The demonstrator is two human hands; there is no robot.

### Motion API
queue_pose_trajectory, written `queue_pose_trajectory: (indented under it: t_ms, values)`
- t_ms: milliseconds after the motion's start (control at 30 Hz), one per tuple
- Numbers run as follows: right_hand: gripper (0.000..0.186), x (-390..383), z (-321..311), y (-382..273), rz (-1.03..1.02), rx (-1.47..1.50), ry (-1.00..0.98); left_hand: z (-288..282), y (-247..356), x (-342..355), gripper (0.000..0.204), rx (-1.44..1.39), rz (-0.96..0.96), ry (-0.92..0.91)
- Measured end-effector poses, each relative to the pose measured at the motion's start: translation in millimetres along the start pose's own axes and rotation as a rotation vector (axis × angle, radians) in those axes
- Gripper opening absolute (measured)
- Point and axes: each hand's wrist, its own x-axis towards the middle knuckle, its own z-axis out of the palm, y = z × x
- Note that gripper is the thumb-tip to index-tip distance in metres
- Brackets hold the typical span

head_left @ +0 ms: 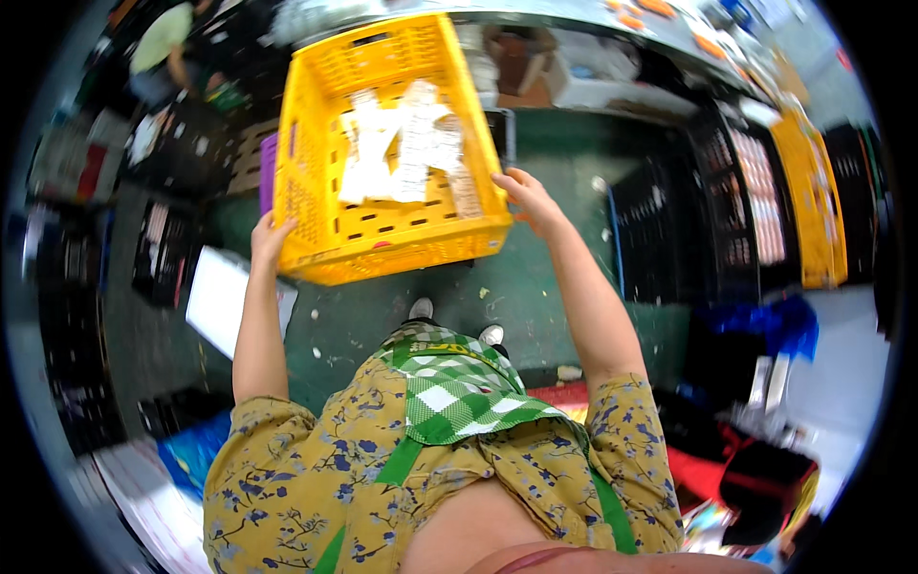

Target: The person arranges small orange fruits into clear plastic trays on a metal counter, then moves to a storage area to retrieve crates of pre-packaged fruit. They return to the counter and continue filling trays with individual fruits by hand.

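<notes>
I hold a yellow plastic crate (pixel 392 244) at its two near side edges, with pale, strip-like pieces (pixel 411 143) lying loose on its slotted bottom. My left hand (pixel 270 236) is closed on the crate's left edge, near its front corner. My right hand (pixel 531 201) has its fingers curled on the right edge. Part of a purple crate (pixel 268 172) shows behind the left side, and a dark frame (pixel 507 139) shows behind the right side; what is under the yellow crate is hidden.
A person (pixel 158 53) bends among dark crates at the upper left. A white board (pixel 215 301) lies at left. Black crates (pixel 650 230) and another yellow crate (pixel 813 201) line the right. A long table (pixel 660 43) runs along the back. My feet stand on green floor (pixel 564 287).
</notes>
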Motion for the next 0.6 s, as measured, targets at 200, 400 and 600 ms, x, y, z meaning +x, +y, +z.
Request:
queue_pose_trajectory:
  t_ms: [200, 400, 600]
  values:
    - [0.054, 13, 32, -12, -0.1, 0.232, -0.243, -2, 7, -12, 0.042, 0.177, 0.016, -0.045]
    - [0.061, -10, 56, -27, -0.178, 0.156, -0.248, -57, -2, -58, 0.041, -0.239, 0.025, -0.087]
    - [0.067, 0, 200, -74, -0.193, 0.046, -0.39, -199, -22, -51, 0.046, -0.206, -0.033, 0.066]
